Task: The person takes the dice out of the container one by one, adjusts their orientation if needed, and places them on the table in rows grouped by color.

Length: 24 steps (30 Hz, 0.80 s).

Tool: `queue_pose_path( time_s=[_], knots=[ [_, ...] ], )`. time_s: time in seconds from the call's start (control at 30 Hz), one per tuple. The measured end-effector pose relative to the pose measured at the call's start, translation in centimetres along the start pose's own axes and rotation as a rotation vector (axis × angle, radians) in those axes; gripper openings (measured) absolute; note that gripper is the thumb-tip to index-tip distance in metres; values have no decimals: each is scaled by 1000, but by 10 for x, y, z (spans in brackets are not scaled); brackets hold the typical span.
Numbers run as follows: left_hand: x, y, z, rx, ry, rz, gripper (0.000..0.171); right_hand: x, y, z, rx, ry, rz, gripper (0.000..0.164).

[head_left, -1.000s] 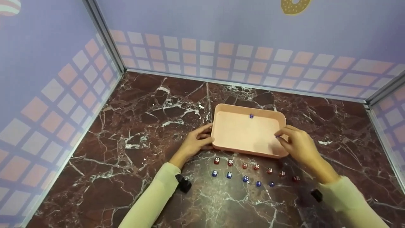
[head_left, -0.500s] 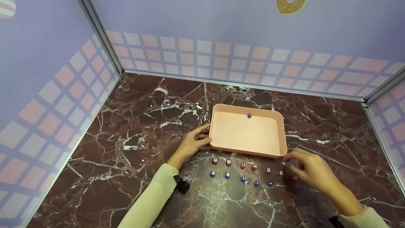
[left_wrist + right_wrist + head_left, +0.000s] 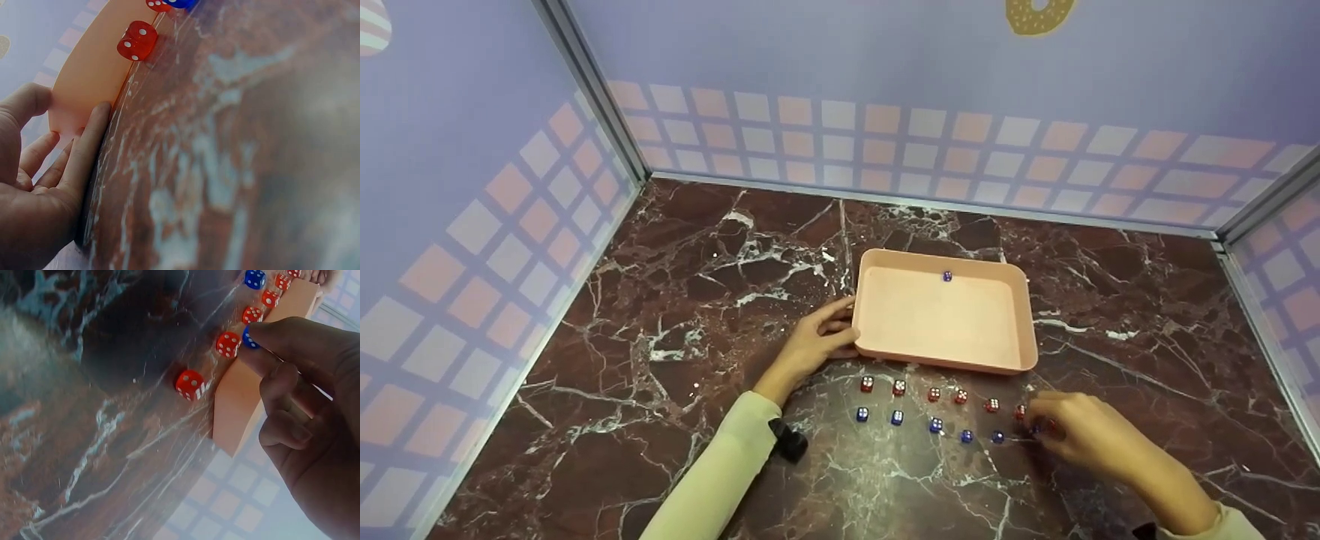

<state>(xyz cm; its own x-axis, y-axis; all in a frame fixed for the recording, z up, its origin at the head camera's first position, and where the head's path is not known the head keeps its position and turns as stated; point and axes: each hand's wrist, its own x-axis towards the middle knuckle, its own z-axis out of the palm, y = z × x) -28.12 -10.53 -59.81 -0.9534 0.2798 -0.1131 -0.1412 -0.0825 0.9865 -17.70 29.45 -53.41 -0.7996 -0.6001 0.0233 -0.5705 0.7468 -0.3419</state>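
A peach plastic tray (image 3: 945,360) lies on the marbled table, with one blue die (image 3: 947,276) inside by its far wall. My left hand (image 3: 815,337) rests at the tray's left end, fingertips (image 3: 100,115) touching the outer wall. Between thumb and index finger, my right hand (image 3: 1084,431) pinches another blue die (image 3: 250,337), just above the right end of the dice rows. A row of several red dice (image 3: 934,394) runs along the tray's front; nearer me is a row of several blue dice (image 3: 936,424). The right hand partly covers the rightmost red die (image 3: 190,385).
A printed back wall (image 3: 915,135) and side walls enclose the dark red marbled tabletop (image 3: 720,300). Bare tabletop stretches to the left of the tray and in front of the blue row.
My right hand has moved from the tray's right end, down toward me, to the right end of the dice rows, carrying the blue die. The left hand stays at the tray.
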Motion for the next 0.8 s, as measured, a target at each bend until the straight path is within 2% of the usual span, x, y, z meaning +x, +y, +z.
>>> queue_pose_path(
  time_s=[0.23, 0.4, 0.5, 0.8],
  knots=[
    [0, 0, 0, 2, -3, 3, 63, -2, 1, 12, 10, 2, 3, 32],
    [1, 0, -1, 4, -19, 10, 62, -2, -4, 16, -30, -18, 89, 37],
    [2, 0, 0, 2, -17, 7, 63, -2, -6, 17, -47, -24, 112, 37],
    [1, 0, 1, 10, -8, -1, 63, -3, -2, 12, -20, -18, 62, 37]
  ],
)
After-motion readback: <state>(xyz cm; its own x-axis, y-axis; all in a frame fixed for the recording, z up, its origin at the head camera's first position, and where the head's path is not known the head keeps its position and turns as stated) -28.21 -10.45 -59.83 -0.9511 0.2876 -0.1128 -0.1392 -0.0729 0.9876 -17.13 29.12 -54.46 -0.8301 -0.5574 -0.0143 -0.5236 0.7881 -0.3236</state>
